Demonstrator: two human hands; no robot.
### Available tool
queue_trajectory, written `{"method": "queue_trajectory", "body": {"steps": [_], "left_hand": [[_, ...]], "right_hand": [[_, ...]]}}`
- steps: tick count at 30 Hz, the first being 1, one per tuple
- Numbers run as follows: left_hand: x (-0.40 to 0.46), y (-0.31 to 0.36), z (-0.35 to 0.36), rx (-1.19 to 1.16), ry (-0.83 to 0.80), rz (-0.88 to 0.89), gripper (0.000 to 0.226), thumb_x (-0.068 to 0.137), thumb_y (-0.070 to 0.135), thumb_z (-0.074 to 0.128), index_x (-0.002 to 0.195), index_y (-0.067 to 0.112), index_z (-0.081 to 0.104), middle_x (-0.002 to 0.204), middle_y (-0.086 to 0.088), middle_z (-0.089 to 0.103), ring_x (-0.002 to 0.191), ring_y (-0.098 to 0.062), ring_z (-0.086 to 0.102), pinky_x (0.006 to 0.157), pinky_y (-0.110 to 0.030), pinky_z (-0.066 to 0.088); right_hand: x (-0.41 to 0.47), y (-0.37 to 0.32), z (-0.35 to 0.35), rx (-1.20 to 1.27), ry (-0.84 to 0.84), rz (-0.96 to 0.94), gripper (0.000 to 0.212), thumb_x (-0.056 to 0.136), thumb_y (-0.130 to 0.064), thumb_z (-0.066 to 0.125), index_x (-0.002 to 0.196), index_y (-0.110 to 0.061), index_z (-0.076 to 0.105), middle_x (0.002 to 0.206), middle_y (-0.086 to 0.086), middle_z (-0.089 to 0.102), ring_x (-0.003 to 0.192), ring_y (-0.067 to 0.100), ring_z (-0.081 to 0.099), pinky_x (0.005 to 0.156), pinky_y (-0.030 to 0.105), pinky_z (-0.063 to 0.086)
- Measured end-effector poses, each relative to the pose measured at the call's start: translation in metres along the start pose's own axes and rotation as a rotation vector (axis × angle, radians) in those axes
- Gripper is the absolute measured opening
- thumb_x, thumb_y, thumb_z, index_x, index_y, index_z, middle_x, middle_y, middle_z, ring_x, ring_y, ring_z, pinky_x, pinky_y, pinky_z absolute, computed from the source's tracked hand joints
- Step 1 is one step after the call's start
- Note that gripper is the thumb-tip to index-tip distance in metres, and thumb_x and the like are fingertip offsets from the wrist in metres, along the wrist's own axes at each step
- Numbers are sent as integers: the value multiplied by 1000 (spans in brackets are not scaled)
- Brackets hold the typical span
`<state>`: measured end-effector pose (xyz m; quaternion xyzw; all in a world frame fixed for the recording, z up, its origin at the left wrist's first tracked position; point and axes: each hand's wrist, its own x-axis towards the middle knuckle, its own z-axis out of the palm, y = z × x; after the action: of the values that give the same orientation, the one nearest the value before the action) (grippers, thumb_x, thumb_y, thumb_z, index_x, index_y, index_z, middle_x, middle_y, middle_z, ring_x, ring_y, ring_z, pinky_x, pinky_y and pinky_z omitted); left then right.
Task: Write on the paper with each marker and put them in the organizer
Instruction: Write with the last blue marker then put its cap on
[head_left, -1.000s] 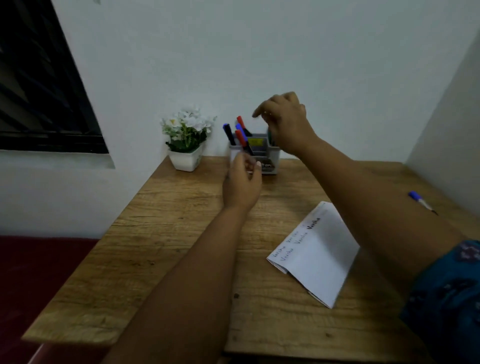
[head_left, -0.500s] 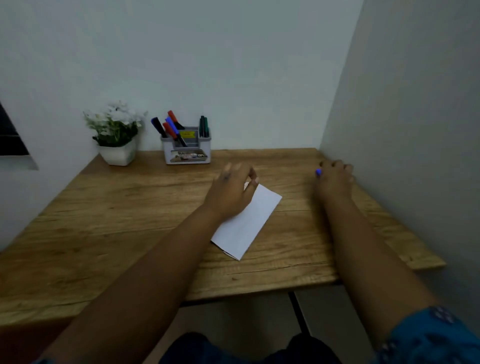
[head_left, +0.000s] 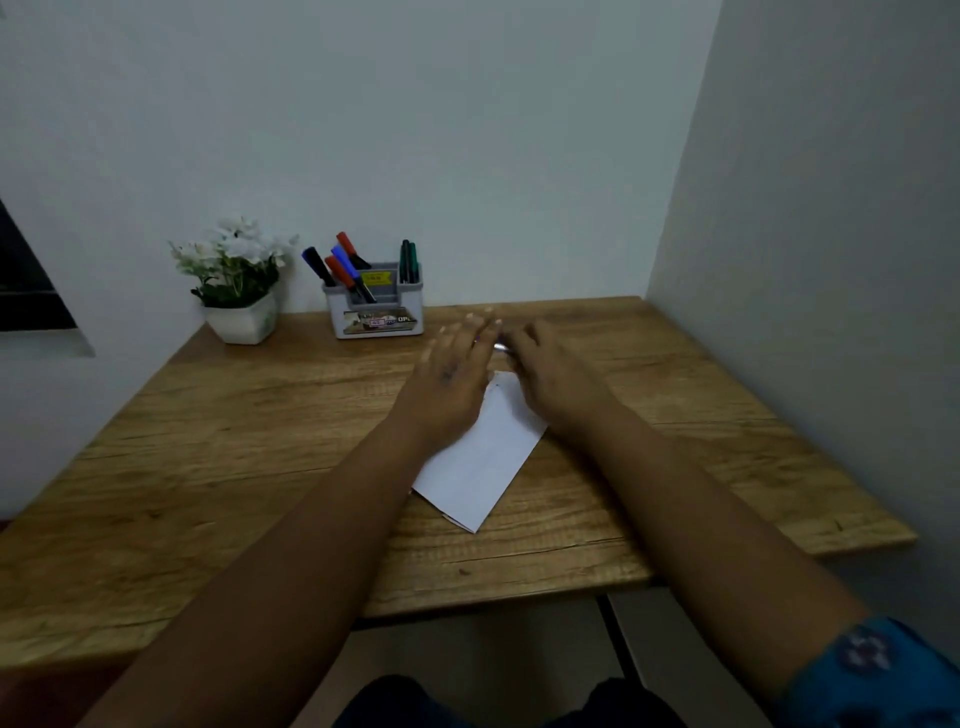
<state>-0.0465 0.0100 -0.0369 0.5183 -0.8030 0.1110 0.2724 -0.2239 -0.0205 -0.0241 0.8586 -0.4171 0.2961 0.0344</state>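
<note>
A folded white paper (head_left: 483, 457) lies on the wooden desk (head_left: 260, 457) in front of me. My left hand (head_left: 457, 374) hovers over the paper's far left corner, fingers spread and empty. Just beside it, my right hand (head_left: 550, 369) is closed around a marker (head_left: 501, 347); only a short pale bit of it shows between the two hands. At the back of the desk stands the grey organizer (head_left: 379, 312), with several markers in it: black, red and blue ones on the left, green ones on the right.
A white pot of white flowers (head_left: 236, 280) stands left of the organizer. Walls close the desk at the back and on the right. A dark window is at the far left.
My right hand has come in from the desk's right side, where it reached the blue marker, to the middle above the paper. My left hand stayed near the paper's top.
</note>
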Motion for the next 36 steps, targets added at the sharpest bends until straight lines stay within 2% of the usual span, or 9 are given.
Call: {"method": "queue_trajectory", "body": {"steps": [3,7,16,22,25,29,31,33,36], "left_hand": [[1,-6,-6,-99,-69,-17,31,100,24,44,127,11,51,120,-9,55,111,-25,50,90,-41,41],[-1,-12,-12,-180,-226,0,15,100,32,39,101,22,49,94,2,58,83,-16,54,66,-33,39],[-3,-18,-14,-9,-252,10,46,95,53,26,88,25,61,67,9,53,65,-13,54,52,-29,32],[-5,-23,-22,-162,-144,-266,42,80,74,49,87,33,53,75,14,54,70,-3,51,53,-26,33],[-8,-37,-23,-288,-205,-274,30,84,54,64,106,35,57,88,17,51,78,-1,56,60,-23,37],[-7,-42,-18,-372,-297,-248,47,79,52,70,122,38,55,91,13,50,74,4,51,61,-20,36],[-5,-41,-15,-378,-390,-230,52,80,51,70,129,41,52,89,10,54,74,1,52,62,-21,38],[-3,-42,-13,-394,-507,-205,52,83,48,68,132,42,51,86,5,58,75,-8,53,65,-23,40],[-1,-46,-12,-418,-636,-170,48,84,49,67,129,45,53,116,10,57,101,-10,52,81,-24,41]], "right_hand": [[5,-9,3,-224,47,-134,33,101,-40,41,115,-20,63,100,-1,64,89,19,57,73,30,34],[3,-4,-2,-258,28,-205,41,100,-49,35,93,-22,65,78,-4,65,70,16,57,60,29,30],[2,-3,-11,-327,-11,33,62,80,-80,34,67,-23,53,59,-6,56,56,14,54,49,26,27],[-2,10,-7,287,109,180,36,104,-26,41,139,-30,38,94,0,65,72,11,60,64,30,47],[0,20,-9,733,160,354,29,105,-12,38,128,-23,52,95,2,64,64,9,58,62,25,51],[5,25,-15,1355,124,588,24,103,-30,45,124,-23,53,117,-1,70,90,12,71,71,23,52],[5,32,-12,1327,72,589,31,94,-37,60,119,-19,54,113,-2,73,95,12,72,76,24,50],[5,33,-6,1210,9,566,23,94,-37,62,104,-15,60,91,1,76,70,12,68,61,20,48],[9,31,3,1140,-91,580,43,97,-47,53,102,-7,69,63,-5,64,47,8,44,45,20,35]]}}
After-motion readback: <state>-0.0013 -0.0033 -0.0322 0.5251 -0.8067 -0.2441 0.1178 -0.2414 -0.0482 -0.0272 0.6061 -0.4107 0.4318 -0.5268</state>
